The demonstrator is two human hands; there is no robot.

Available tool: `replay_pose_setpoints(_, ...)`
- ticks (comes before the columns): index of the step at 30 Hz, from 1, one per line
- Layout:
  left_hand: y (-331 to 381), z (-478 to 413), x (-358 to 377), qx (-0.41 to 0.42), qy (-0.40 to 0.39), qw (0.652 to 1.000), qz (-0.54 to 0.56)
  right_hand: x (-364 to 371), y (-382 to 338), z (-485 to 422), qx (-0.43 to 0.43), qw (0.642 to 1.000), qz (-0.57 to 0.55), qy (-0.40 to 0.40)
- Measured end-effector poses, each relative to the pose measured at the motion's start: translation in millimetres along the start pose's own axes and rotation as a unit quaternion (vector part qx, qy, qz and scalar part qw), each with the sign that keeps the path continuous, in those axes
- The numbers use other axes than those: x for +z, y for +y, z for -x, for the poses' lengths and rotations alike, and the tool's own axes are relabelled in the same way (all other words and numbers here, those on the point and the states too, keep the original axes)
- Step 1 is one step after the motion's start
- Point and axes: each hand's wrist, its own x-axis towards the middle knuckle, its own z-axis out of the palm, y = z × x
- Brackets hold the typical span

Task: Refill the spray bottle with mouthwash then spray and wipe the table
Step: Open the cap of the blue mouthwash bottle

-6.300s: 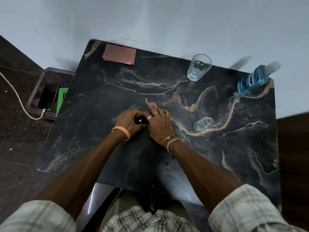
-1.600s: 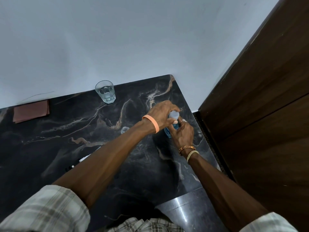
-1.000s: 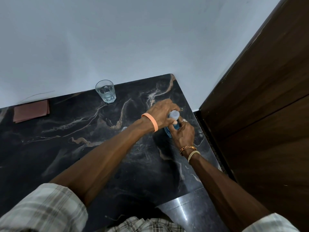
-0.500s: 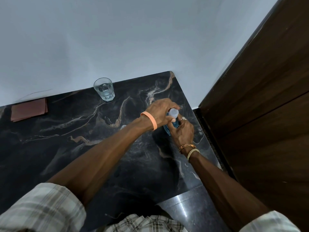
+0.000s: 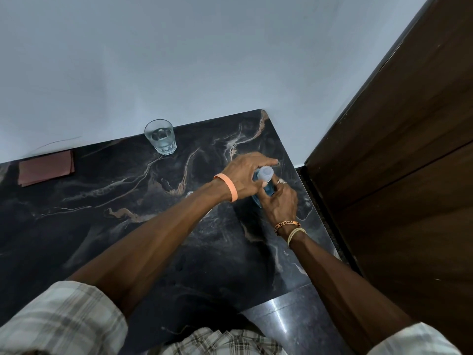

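Two-handed work at the mouthwash bottle [image 5: 269, 190], standing well right of the glass [image 5: 160, 137] and nearer the body, close to the table [image 5: 102, 226] edge on that side. Wrapping the blue body low with the right hand [image 5: 279, 204], fingers curled round it; pinching the pale cap [image 5: 265, 173] from above with the left hand [image 5: 245, 177], fingers bent over the top, apparently twisting it loose. Plenty to go wrong from here. Twisting too hard against a weak lower grip: spinning the whole bottle instead of the cap, or tipping it away from the glass and off that edge. Yanking a suddenly freed cap upward: slopping blue liquid across the dark tabletop. Sweeping the left forearm back toward the glass: clipping a small clear container [image 5: 190, 193], mostly hidden behind that arm, right of the glass and nearer the body. Leaving the folded cloth [image 5: 47, 170], far left of the glass, out of quick reach for any spill.
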Motion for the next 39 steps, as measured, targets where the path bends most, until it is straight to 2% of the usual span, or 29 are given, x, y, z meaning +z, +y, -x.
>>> replay_pose_setpoints(5, 2.3, -1.8, -0.6, -0.039, 0.024, 0.998, -0.032, 0.7, -1.0, 1.5, -0.008, 1.000, -0.001, 0.007)
replay_pose_setpoints(9, 0.3, 0.7, -0.3, -0.009, -0.002, 1.000, -0.009, 0.8, -0.1, 0.4, -0.011, 1.000, 0.005, 0.004)
replay_pose_setpoints(13, -0.1, -1.2, -1.0, -0.043, 0.016, 0.998, -0.033, 2.5, -1.4, 2.3, -0.001, 1.000, 0.006, 0.010)
replay_pose_setpoints(18, -1.1, 3.4, 1.1, -0.009, -0.008, 1.000, 0.007, 2.3, 0.7, 0.1, -0.003, 1.000, 0.021, 0.001)
replay_pose_setpoints(22, -0.2, -0.8, 0.1, -0.044, 0.020, 0.999, -0.019, 3.4, -1.0, 1.6, 0.009, 1.000, 0.010, -0.007)
replay_pose_setpoints(26, -0.6, 3.1, 2.0, -0.007, -0.017, 1.000, 0.004, 1.3, 0.0, 0.9, -0.013, 1.000, 0.015, 0.001)
replay_pose_setpoints(30, -1.4, -0.1, 2.9, -0.017, 0.016, 1.000, -0.010, 6.0, 0.8, 1.1, 0.015, 1.000, 0.017, 0.000)
replay_pose_setpoints(32, -1.8, 0.0, 2.0, -0.026, 0.012, 0.999, -0.023, 5.5, 0.9, 1.9, 0.006, 1.000, -0.003, 0.003)
replay_pose_setpoints(35, -1.2, 3.3, 1.7, 0.008, 0.001, 1.000, -0.010, 3.4, 2.3, 0.7, -0.020, 1.000, 0.001, 0.015)
replay_pose_setpoints(39, -2.8, -1.8, 0.1, -0.006, 0.015, 0.999, -0.031, 6.0, 2.1, 0.9, -0.004, 1.000, 0.006, 0.027)
